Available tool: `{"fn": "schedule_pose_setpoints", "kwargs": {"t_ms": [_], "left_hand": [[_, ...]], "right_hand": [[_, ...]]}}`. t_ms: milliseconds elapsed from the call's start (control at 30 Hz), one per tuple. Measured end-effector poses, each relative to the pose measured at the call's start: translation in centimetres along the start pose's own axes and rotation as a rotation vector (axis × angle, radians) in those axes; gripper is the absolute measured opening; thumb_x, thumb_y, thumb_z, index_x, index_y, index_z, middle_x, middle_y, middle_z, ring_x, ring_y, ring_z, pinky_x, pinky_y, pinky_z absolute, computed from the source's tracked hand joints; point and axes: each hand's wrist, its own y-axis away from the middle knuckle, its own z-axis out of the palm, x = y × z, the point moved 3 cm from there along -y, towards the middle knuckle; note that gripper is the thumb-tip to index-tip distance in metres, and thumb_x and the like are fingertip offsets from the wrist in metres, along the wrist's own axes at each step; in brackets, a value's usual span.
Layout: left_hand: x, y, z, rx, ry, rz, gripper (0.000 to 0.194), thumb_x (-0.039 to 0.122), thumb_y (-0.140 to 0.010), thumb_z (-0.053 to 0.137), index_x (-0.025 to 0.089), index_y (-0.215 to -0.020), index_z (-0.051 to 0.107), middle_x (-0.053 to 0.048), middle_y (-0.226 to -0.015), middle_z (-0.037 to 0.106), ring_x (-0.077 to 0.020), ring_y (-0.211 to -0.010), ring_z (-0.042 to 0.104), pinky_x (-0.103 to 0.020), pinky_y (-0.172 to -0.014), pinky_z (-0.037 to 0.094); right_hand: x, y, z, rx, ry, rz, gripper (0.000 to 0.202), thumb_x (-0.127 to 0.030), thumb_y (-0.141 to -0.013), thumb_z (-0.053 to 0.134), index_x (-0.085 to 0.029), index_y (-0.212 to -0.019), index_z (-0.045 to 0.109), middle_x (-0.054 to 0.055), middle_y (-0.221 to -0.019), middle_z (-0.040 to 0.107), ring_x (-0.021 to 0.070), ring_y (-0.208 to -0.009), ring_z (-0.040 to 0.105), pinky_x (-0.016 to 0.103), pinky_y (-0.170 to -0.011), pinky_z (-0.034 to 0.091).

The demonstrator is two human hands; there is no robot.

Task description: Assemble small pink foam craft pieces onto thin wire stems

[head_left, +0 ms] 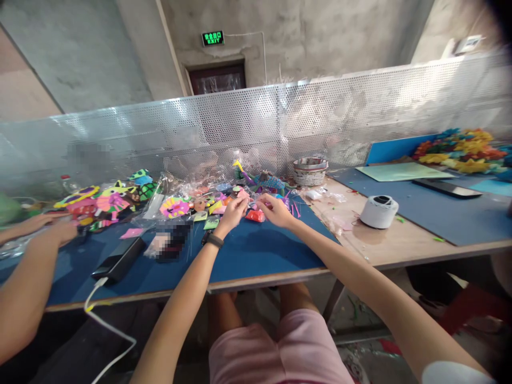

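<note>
Over the blue mat (272, 256), my left hand (234, 212) pinches a small pink piece (242, 196), perhaps soft clay. My right hand (277, 210) is close beside it, thumb and fingers closed together; whatever is between them is too small to make out. Just below the gap between my hands lies a red packet (255, 215). Left of my left hand are a green packet (211, 223) and a pink and yellow craft figure (175, 208). Behind my hands stands a blue and purple craft animal (266, 184).
A black power bank (119, 260) with a white cable lies left, near a co-worker's hands (60, 229) and colourful craft figures (114, 200). To the right are a woven basket (310, 172), a white roll (378, 212) and a dark phone (446, 188). A perforated metal screen (248, 122) borders the table.
</note>
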Motion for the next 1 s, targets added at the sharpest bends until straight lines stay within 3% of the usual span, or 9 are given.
{"fn": "schedule_pose_setpoints", "kwargs": {"t_ms": [233, 467, 733, 1000], "left_hand": [[-0.9, -0.1, -0.3, -0.004, -0.092, -0.006, 0.044, 0.057, -0.087, 0.059, 0.015, -0.074, 0.064, 0.003, -0.056, 0.042, -0.0101, -0.051, 0.035, -0.024, -0.049, 0.025], [0.1, 0.3, -0.1, -0.058, -0.159, 0.007, 0.043, 0.053, -0.087, 0.061, 0.015, -0.068, 0.061, 0.001, -0.057, 0.048, -0.0106, -0.054, 0.038, -0.023, -0.052, 0.029], [0.5, 0.3, 0.3, -0.067, -0.199, 0.012, 0.038, 0.052, -0.082, 0.066, 0.015, -0.075, 0.070, -0.002, -0.059, 0.057, -0.0152, -0.060, 0.048, -0.024, -0.056, 0.035], [-0.4, 0.3, 0.4, -0.118, -0.248, 0.031, 0.037, 0.049, -0.083, 0.066, 0.014, -0.074, 0.071, -0.001, -0.059, 0.056, -0.0129, -0.055, 0.045, -0.023, -0.053, 0.032]], "right_hand": [[0.5, -0.1, 0.5, -0.125, -0.217, 0.146, 0.047, -0.063, -0.091, 0.050, -0.019, -0.093, 0.064, 0.002, -0.077, 0.067, 0.0138, -0.055, 0.060, 0.025, -0.054, 0.049], [0.7, -0.1, 0.5, -0.154, -0.295, 0.198, 0.054, -0.066, -0.091, 0.049, -0.017, -0.084, 0.069, 0.000, -0.060, 0.063, 0.0137, -0.051, 0.059, 0.024, -0.050, 0.047], [1.8, -0.1, 0.8, -0.211, -0.487, 0.375, 0.051, -0.066, -0.079, 0.064, -0.016, -0.068, 0.065, 0.001, -0.055, 0.061, 0.0111, -0.048, 0.055, 0.023, -0.051, 0.046], [2.8, 0.0, 1.0, -0.262, -0.396, 0.360, 0.050, -0.064, -0.078, 0.066, -0.017, -0.061, 0.063, 0.001, -0.054, 0.060, 0.0123, -0.048, 0.055, 0.024, -0.051, 0.046]]}}
